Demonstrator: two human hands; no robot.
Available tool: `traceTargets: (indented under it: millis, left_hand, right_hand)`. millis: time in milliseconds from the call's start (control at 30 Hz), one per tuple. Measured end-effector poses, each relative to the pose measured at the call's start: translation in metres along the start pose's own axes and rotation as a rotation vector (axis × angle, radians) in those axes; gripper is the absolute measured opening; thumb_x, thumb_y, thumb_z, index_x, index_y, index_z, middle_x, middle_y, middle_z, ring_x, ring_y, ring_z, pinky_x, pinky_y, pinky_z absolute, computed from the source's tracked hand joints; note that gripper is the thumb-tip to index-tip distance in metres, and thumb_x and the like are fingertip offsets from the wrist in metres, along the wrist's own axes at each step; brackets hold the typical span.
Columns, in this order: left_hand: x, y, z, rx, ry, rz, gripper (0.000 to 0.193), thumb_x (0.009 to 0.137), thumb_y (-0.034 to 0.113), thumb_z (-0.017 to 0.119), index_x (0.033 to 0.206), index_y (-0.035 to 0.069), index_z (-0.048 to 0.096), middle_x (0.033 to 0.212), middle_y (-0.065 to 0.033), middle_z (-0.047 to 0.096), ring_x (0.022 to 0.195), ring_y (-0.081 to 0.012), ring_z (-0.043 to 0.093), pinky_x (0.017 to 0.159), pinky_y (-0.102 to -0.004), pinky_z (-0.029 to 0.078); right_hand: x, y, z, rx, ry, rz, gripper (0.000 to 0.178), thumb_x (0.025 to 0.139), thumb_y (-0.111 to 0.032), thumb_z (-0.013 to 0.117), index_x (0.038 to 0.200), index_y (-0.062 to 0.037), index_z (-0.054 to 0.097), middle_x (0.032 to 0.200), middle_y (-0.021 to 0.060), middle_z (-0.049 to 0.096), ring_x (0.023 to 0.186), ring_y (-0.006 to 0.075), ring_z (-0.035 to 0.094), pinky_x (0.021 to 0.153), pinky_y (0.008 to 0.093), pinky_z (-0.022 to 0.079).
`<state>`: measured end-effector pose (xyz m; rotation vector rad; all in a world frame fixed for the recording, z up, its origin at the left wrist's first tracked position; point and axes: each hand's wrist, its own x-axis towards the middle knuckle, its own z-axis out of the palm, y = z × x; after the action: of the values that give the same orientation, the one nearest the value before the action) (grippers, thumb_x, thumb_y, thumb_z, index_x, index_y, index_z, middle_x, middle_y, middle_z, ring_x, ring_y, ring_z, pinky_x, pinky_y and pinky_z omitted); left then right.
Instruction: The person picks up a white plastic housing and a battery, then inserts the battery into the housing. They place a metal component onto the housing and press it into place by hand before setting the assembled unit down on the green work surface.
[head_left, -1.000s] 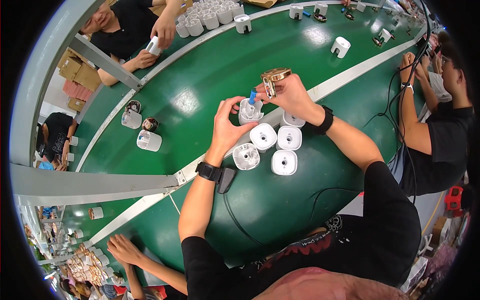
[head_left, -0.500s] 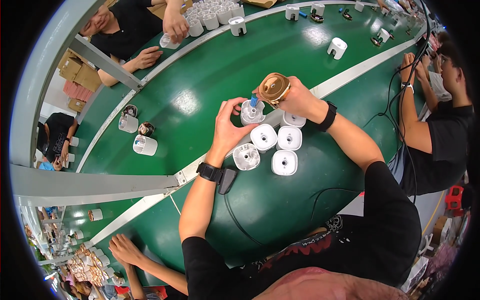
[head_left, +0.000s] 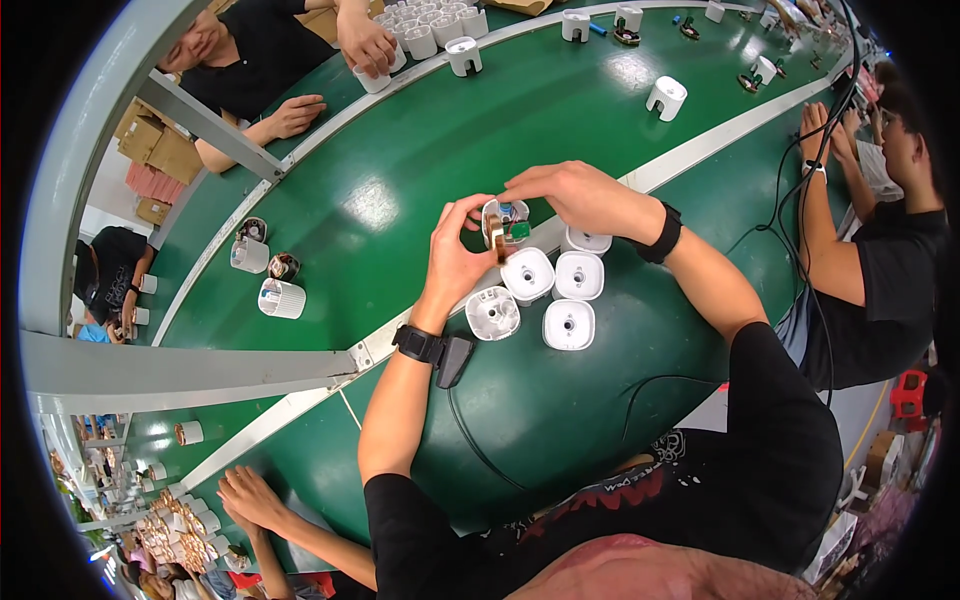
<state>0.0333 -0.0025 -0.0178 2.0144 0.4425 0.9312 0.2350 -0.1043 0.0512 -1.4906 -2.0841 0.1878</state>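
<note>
White housing [head_left: 488, 211] is sitting mouth upward beside the pale rail [head_left: 715, 141], within the grasp of the left hand [head_left: 450, 250]; whether its base is bearing on belt or rail cannot be told. The left hand is curving around its left side, fingers at the far wall and thumb at the near one; the right hand [head_left: 582, 196] is reaching over from the right, fingers extended and close together, pinching nothing visible; contact at its fingertips cannot be confirmed. A gold cover [head_left: 495, 231] is standing edge-on at the mouth, near the left thumb; a green board [head_left: 518, 231] is showing beside it.

Handling, as judged: the shell is appearing light and stiff, its smooth plastic perhaps slightly slippery; the glossy cover is looking liable to slide or scuff; the board is probably being the fragile item; any wiring is hidden. Outer walls are offering the soundest hold; the cover is inviting a grip by its rim, with pressure staying off the board.

Edges and room: several upright housings [head_left: 527, 273] are crowding the near side, one just beside the held unit; the rail is presenting a hard edge there; wide room is lying across the green belt [head_left: 420, 170] on the far side; a black cable [head_left: 470, 445] is trailing over the worktop [head_left: 570, 410], below the left wrist, and is posing a snagging risk.
</note>
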Motion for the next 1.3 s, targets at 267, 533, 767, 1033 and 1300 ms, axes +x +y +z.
traceTargets:
  millis: [267,533,767,1033,1300]
  left_hand:
    - [0.000,0.001,-0.001,0.019,-0.020,-0.017,0.069,0.058,0.007,0.090,0.120,0.007,0.061,0.101,-0.0061,0.060,0.085,-0.0183,0.056,0.077,-0.0314,0.051]
    - [0.000,-0.006,-0.002,-0.049,-0.044,-0.103,0.073,0.058,0.009,0.091,0.123,0.008,0.059,0.103,-0.0069,0.060,0.082,-0.0182,0.056,0.077,-0.0312,0.051]
    - [0.000,0.001,-0.003,-0.037,-0.062,-0.180,0.071,0.060,0.009,0.090,0.123,0.006,0.058,0.105,-0.0074,0.061,0.084,-0.0189,0.059,0.078,-0.0307,0.052]
    - [0.000,-0.003,-0.005,-0.030,-0.008,-0.138,0.069,0.061,0.008,0.089,0.123,0.005,0.057,0.111,-0.0082,0.063,0.091,-0.0183,0.062,0.082,-0.0330,0.053]
    - [0.002,-0.033,-0.044,0.117,0.376,-0.220,0.063,0.067,0.011,0.087,0.122,0.002,0.056,0.113,-0.0094,0.063,0.094,-0.0196,0.061,0.086,-0.0336,0.051]
  right_hand:
    - [-0.001,-0.003,0.000,-0.073,0.014,-0.016,0.045,0.077,0.011,0.049,0.109,-0.0104,0.073,0.113,0.0122,0.070,0.096,0.0337,0.067,0.081,0.0414,0.054]
    - [0.003,-0.006,0.003,-0.075,-0.063,0.168,0.043,0.079,0.007,0.050,0.109,-0.0127,0.073,0.106,0.0125,0.071,0.089,0.0310,0.069,0.072,0.0427,0.054]
    - [0.007,-0.008,0.003,-0.098,-0.092,0.221,0.047,0.077,0.011,0.047,0.109,-0.0120,0.072,0.103,0.0117,0.070,0.087,0.0273,0.069,0.069,0.0405,0.052]
    - [0.002,-0.004,0.007,-0.105,-0.101,0.175,0.044,0.082,0.007,0.049,0.116,-0.0114,0.070,0.104,0.0126,0.070,0.088,0.0270,0.069,0.071,0.0398,0.053]
    - [-0.035,0.081,-0.098,-0.114,0.568,0.455,0.036,0.093,-0.017,0.058,0.128,-0.0071,0.061,0.109,0.0105,0.072,0.099,0.0220,0.068,0.084,0.0343,0.053]
